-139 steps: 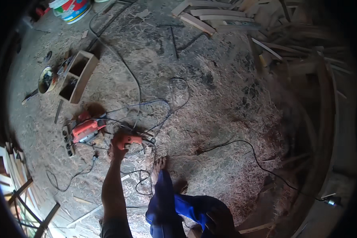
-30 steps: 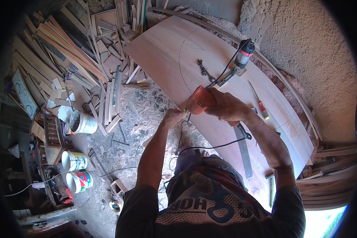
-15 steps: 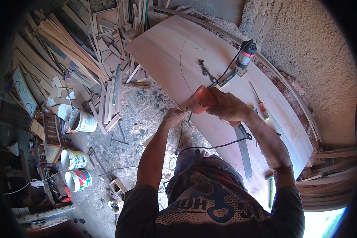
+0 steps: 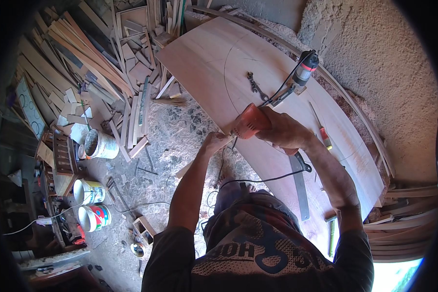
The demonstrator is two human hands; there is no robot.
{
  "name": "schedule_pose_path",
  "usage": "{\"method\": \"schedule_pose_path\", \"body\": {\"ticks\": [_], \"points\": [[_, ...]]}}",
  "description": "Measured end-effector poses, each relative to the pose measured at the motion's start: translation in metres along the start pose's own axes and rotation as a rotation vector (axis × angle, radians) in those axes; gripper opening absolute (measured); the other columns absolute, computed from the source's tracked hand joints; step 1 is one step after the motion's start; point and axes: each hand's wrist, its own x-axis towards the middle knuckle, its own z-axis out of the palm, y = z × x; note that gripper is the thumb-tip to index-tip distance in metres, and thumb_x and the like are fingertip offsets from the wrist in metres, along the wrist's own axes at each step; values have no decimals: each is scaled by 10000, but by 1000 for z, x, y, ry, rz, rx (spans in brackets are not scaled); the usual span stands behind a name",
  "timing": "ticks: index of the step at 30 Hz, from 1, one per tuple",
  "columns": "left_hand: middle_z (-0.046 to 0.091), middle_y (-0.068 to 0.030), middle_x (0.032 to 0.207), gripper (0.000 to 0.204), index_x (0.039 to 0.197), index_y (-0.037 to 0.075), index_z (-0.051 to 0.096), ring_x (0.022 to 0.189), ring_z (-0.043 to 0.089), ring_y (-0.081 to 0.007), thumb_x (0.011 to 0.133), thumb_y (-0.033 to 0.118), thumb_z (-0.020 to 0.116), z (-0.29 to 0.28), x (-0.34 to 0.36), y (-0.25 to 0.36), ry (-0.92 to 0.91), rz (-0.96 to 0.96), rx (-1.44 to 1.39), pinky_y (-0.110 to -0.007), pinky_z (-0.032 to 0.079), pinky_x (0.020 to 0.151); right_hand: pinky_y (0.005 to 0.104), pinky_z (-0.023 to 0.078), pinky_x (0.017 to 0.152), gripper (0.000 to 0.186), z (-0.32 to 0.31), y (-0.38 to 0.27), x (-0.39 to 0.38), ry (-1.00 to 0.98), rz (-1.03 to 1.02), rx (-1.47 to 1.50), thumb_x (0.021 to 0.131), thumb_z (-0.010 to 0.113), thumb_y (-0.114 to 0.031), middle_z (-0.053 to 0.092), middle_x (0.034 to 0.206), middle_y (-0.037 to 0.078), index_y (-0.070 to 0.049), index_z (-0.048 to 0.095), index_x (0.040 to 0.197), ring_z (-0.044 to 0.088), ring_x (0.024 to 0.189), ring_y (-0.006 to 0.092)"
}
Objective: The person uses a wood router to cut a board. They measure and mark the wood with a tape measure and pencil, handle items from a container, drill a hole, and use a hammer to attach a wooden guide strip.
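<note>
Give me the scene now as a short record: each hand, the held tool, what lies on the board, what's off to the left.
Right hand: wrapped around an orange power tool
Left hand: at the tool's front end; its exact grip is too small to tell
Tool position: by the near edge of a large wooden board
On board: wrench; black-and-red-banded upright power tool; thin tool with red-and-yellow handle; flat grey metal strip
Left side: wood pieces; three buckets
</note>
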Motion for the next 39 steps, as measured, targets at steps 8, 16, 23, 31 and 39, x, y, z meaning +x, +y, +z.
{"method": "schedule_pose_path", "body": {"ticks": [8,16,23,31,39], "points": [[590,-18,561,367,671,57,686,469,520,-94,903,341,713,3,2,0,40,-34,65,-291,391,442,376,585,676,726,-3,-4,0,-14,28,-1,859,676,-251,692,864,142,-46,339,1469,711,663,233],[628,-45,589,333,735,42,718,522,584,-125,908,311,622,0,8,-27,88,34,104,-330,464,498,372,587,649,687,-3,-6,3,-56,10,-10,885,680,-240,692,881,153,-48,342,1452,714,656,234],[616,-14,642,247,989,24,718,512,543,-88,978,239,596,-14,5,-40,-115,77,174,-271,430,469,338,579,617,654,-5,-13,10,-88,-2,1,872,673,-217,675,861,136,-31,378,1426,682,630,199],[637,-52,718,248,1008,32,698,589,600,-173,989,216,532,-19,7,-86,90,388,576,-311,485,547,367,562,565,508,3,-31,30,-152,-44,-67,881,627,-207,668,875,180,46,440,1279,684,604,223],[650,-64,762,247,963,41,686,705,641,-135,997,222,521,-20,1,-85,-56,-2,-107,-314,502,617,438,571,677,479,13,-50,57,-153,-147,-321,871,570,-197,686,933,266,93,450,1232,719,684,323]]}}
